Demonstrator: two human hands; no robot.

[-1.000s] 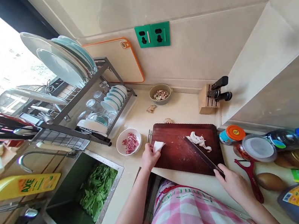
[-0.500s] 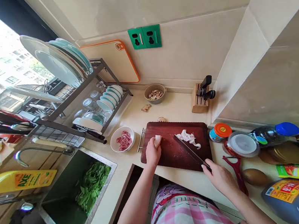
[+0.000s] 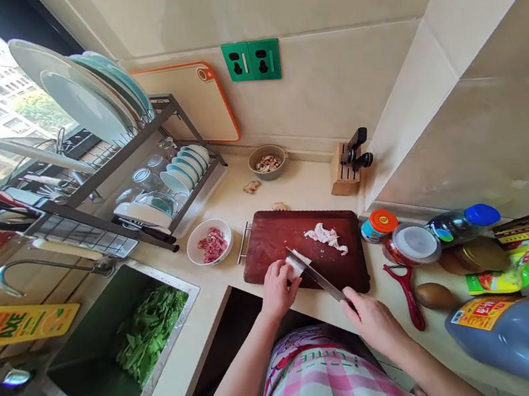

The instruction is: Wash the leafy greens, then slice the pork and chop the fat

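Note:
A dark red-brown cutting board (image 3: 265, 235) lies on the counter in front of me. My left hand (image 3: 278, 289) is closed on a pale, fatty piece of meat (image 3: 306, 258) at the board's near edge, fingertips curled. In my right hand (image 3: 371, 316) is a kitchen knife (image 3: 324, 284), gripped by its handle. The blade slants across the pale piece, close to my left fingers; how deep it sits is not clear. Cut white pieces (image 3: 326, 238) lie on the board's right half. To its left stands a white bowl (image 3: 193, 254) with reddish meat strips (image 3: 213, 244).
Left are a sink (image 3: 192, 293) with leafy greens (image 3: 153, 335) and a loaded dish rack (image 3: 189, 204). Behind the board are a small basket (image 3: 285, 169), ginger (image 3: 251, 187) and a knife block (image 3: 341, 178). Jars, a red peeler (image 3: 410, 298) and a big bottle (image 3: 515, 335) crowd the right.
My left hand has moved right and nearer the board's front edge with the pale piece. The knife has shifted left from beside the cut pieces onto that piece. The view has tilted slightly.

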